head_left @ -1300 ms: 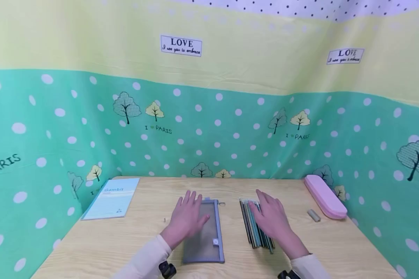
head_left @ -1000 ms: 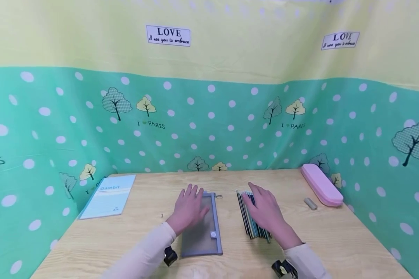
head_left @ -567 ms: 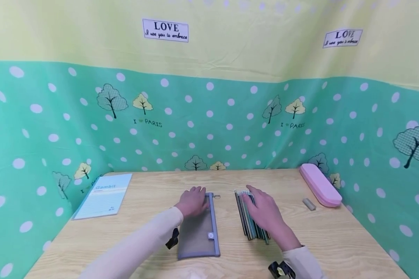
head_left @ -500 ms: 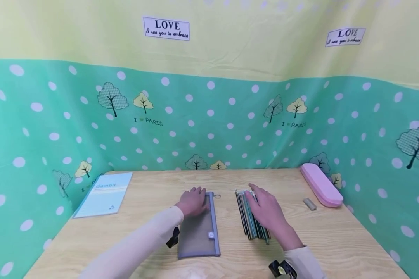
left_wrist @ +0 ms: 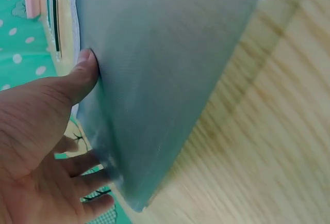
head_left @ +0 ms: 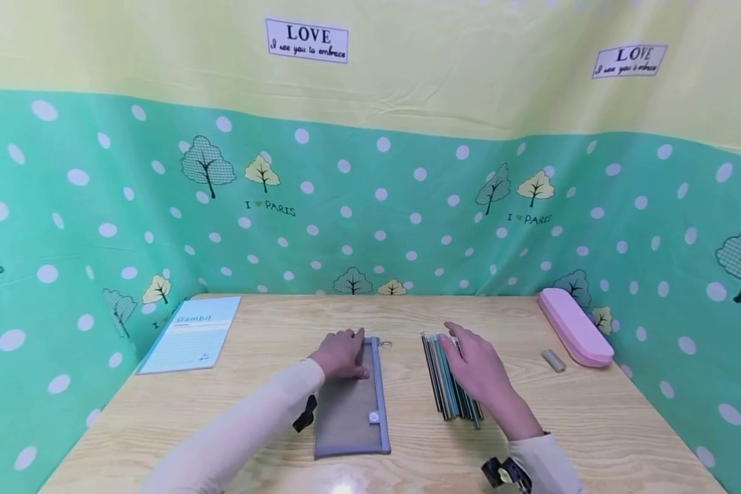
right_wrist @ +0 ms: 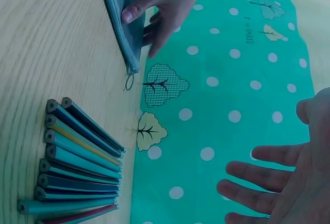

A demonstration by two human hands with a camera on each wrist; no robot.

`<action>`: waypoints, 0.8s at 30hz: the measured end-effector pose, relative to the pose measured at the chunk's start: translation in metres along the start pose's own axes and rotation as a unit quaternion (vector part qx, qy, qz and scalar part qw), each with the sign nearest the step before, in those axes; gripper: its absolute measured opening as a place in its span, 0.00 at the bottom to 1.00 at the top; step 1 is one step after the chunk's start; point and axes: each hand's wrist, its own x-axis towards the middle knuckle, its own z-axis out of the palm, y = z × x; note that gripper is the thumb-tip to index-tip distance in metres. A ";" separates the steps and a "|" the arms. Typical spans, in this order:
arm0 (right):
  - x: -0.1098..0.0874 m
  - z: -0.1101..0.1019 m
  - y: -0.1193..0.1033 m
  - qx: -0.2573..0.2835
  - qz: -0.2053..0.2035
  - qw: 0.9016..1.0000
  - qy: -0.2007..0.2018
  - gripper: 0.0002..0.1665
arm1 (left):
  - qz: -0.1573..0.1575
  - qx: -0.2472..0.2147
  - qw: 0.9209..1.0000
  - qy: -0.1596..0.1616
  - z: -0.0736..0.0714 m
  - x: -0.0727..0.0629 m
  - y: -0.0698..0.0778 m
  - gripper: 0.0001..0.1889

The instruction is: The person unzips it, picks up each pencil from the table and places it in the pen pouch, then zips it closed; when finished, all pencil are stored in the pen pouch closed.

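Note:
A grey mesh zipper pouch (head_left: 348,418) with a lilac border lies on the table in front of me. My left hand (head_left: 339,355) holds its far end: in the left wrist view the thumb (left_wrist: 85,72) presses on the mesh while the fingers (left_wrist: 90,182) reach round the far edge. To the right, several pencils (head_left: 441,384) lie side by side in a bunch, mostly dark, blue and teal. My right hand (head_left: 478,367) hovers over the pencils, nothing in it. Its fingers (right_wrist: 258,170) are spread and relaxed in the right wrist view.
A pink pencil case (head_left: 574,326) lies at the back right, with a small grey-beige eraser (head_left: 554,360) near it. At the back left is a light blue notebook (head_left: 191,336). A green and yellow patterned cloth (head_left: 383,206) encloses the table (head_left: 253,412).
My left hand has slid from above the pouch to its far end, and its fingers have bent round the edge there. The right hand stays over the pencils. The head view has shifted slightly.

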 end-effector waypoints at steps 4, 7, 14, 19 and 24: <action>-0.001 0.004 -0.001 -0.003 0.004 1.000 -0.018 0.29 | 0.012 -0.040 0.998 0.037 0.005 0.000 -0.006 0.52; -0.002 0.007 -0.002 0.005 0.008 0.999 -0.044 0.28 | 0.031 -0.070 0.996 0.056 0.008 -0.001 -0.010 0.37; -0.003 0.015 -0.002 0.006 -0.037 0.995 -0.096 0.23 | 0.099 -0.189 0.972 0.096 -0.001 -0.007 -0.020 0.07; 0.008 0.024 -0.007 0.025 -0.090 0.990 -0.102 0.29 | 0.120 -0.253 0.954 0.111 -0.017 -0.006 -0.021 0.11; 0.017 0.043 -0.016 0.079 -0.097 0.985 -0.122 0.31 | 0.124 -0.283 0.946 0.099 -0.025 -0.008 -0.018 0.11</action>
